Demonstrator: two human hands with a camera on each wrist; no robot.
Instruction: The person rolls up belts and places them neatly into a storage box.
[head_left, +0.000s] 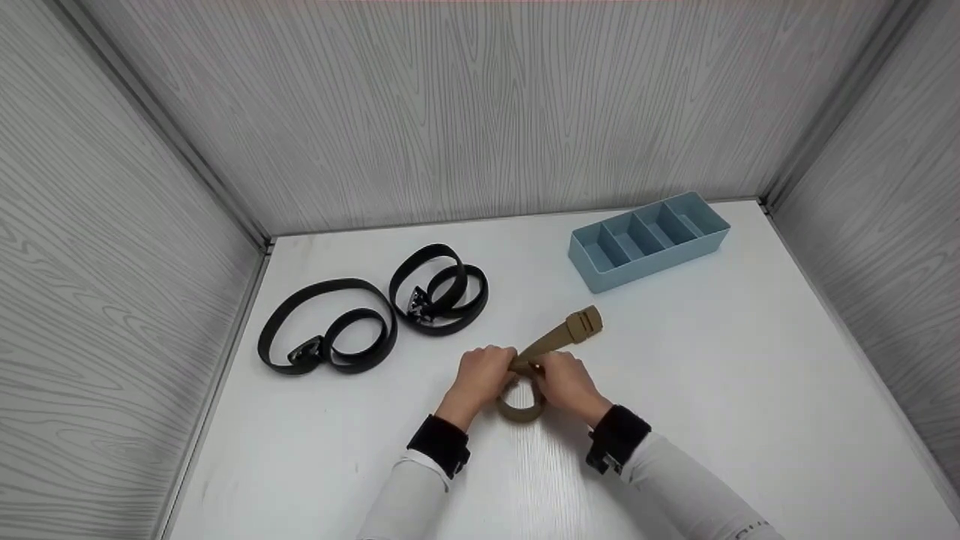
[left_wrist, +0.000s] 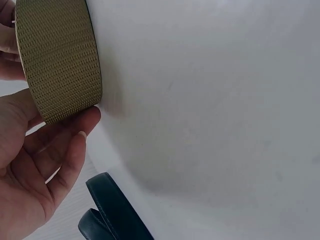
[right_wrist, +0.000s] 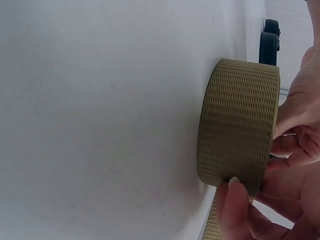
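A tan woven belt [head_left: 520,413] stands on edge, rolled into a loop, in the middle of the white table. From the loop its straight end runs up and right to a tan buckle [head_left: 583,325]. My left hand [head_left: 484,373] grips the coil from its left side, and my right hand [head_left: 568,381] pinches it from the right. Seen from the left wrist, the ribbed webbing [left_wrist: 60,60] curves past the fingers. In the right wrist view a fingertip presses the lower edge of the coil [right_wrist: 237,125].
Two black belts, one at the left [head_left: 328,283] and one nearer the middle [head_left: 480,289], lie loosely coiled with shiny buckles. A blue divided box [head_left: 652,262] stands at the back right. Grey wood-grain panels [head_left: 480,112] enclose the table's back and sides.
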